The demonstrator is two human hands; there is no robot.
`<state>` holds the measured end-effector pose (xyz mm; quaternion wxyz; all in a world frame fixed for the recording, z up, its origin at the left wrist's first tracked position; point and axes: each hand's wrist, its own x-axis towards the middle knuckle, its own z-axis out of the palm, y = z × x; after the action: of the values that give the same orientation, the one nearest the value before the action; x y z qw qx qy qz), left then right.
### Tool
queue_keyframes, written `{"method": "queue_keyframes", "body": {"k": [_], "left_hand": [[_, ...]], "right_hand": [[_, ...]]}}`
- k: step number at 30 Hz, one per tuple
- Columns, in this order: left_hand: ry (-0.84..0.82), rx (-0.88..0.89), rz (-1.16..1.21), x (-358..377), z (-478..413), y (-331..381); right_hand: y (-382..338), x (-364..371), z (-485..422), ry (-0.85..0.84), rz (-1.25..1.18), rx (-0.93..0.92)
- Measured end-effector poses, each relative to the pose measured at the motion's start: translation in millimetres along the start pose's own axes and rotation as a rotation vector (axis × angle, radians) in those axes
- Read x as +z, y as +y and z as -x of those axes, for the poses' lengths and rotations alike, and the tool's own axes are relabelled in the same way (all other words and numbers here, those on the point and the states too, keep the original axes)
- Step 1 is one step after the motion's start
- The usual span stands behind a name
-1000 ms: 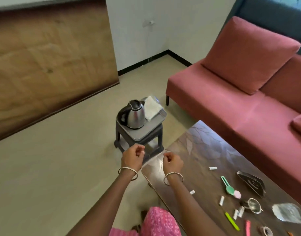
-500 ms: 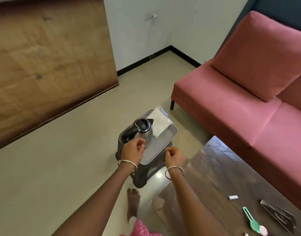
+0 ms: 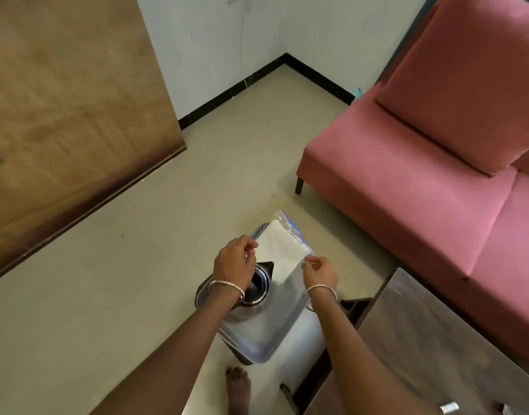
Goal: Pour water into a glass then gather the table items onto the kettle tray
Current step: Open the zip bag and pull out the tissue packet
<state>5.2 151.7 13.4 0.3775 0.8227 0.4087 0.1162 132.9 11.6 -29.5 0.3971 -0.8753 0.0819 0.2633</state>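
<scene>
A steel kettle (image 3: pixel 258 290) stands on a silver tray (image 3: pixel 257 336), on a low dark stool (image 3: pixel 354 307). My left wrist hides part of the kettle. A white packet in clear plastic (image 3: pixel 282 253) lies at the tray's far end. My left hand (image 3: pixel 236 263) hovers above the kettle's spout at the packet's left edge, fingers curled, pinching something small and pale. My right hand (image 3: pixel 321 272) hovers at the packet's right corner, thumb and forefinger pinching a thin pale item. Neither item can be made out clearly.
The glossy brown table (image 3: pixel 437 339) fills the lower right, with a small white item (image 3: pixel 449 408) near the bottom edge. A pink sofa (image 3: pixel 407 205) stands to the right. My bare foot (image 3: pixel 238 387) is beside the stool. A wooden panel (image 3: pixel 62 115) leans at left.
I have stepped from the table's corner to the stool. Both hands, still pinched, moved forward over the kettle and tray to the white packet.
</scene>
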Motion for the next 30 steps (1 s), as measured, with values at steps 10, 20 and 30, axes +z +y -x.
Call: {"method": "queue_keyframes", "body": {"k": [10,20,30], "left_hand": [[-0.265,-0.058,0.043,40.7,-64.6,-45.7],[-0.288,-0.104,0.084,38.7,-66.1,-52.9],[-0.187,-0.003,0.148,-16.2,-45.0,4.1]], "right_hand": [[24.5,57.5,-90.1,-0.211,-0.586,0.604],[22.4,65.4,-79.1,-0.034,-0.499,0.140],[-8.4,-9.8,14.6,0.070,-0.167,-0.408]]}}
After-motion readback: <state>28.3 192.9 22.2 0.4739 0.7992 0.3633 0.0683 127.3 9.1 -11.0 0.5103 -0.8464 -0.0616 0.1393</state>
